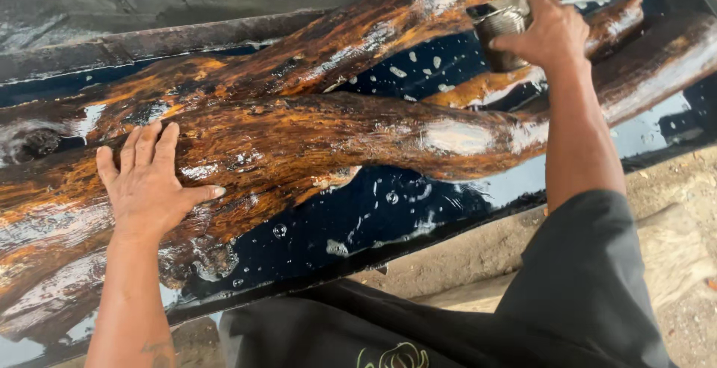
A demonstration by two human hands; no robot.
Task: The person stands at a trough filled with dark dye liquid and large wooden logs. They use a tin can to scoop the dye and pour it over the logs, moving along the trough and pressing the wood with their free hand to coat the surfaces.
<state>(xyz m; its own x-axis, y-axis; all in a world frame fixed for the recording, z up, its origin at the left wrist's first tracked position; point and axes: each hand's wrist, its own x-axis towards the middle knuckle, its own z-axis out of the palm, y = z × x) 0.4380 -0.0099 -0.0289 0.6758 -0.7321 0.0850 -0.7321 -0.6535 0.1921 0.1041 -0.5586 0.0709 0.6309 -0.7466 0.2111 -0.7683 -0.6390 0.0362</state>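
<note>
Left hand [153,181] flat, fingers spread, steadying wet slab [314,136]; right hand [549,32] grips tin can [499,28], best tipped slowly, low over wood

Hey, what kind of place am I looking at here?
Probably a rough outdoor woodworking or resin-casting spot. A gnarled wet slab of wood lies in a long dark tray of glossy liquid, over bare dirt ground. The left hand rests on the wood; the right hand tips a small can.
</note>
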